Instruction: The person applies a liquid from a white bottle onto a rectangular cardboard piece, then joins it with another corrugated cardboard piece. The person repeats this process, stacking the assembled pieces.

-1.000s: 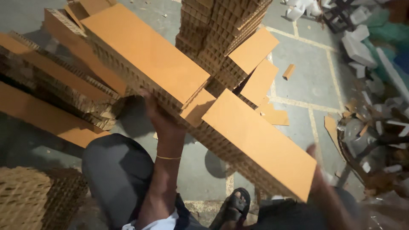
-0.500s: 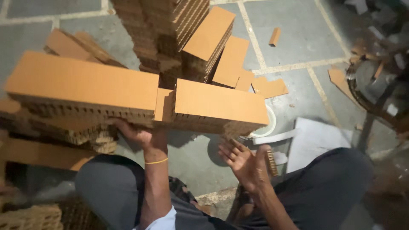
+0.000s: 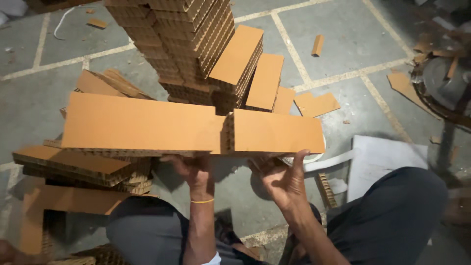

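Two flat orange-brown honeycomb cardboard slabs are held edge to edge above the grey tiled floor [image 3: 343,54], forming one long strip across the middle of the view. The longer left slab [image 3: 140,122] reaches from the far left to the centre; the shorter right slab [image 3: 278,131] carries on from the seam to the right. Both lie level, their open-cell edges facing the person.

The left hand [image 3: 192,169] is under the near edge of the longer left slab close to the seam, fingers curled up against its underside; how wide that grip is cannot be told, since the slab hides the fingertips. A thin yellow bangle [image 3: 202,200] circles that wrist. The right hand [image 3: 283,180] has its grip spread, palm up, with the thumb touching the near edge of the shorter right slab and the fingers under it.

Half a second ago the right hand hung lower, apart from the slabs, fingers splayed; now it has come up to the board. The two slabs sat higher and further left in view then.

Behind the slabs rises a tall stack of honeycomb cardboard blocks [image 3: 181,44], with smaller orange pieces [image 3: 265,78] leaning on its right side. A low pile of slabs [image 3: 83,169] lies at the left. A white sheet [image 3: 382,157] rests on the floor at the right, beside the person's dark-trousered knee [image 3: 392,216].
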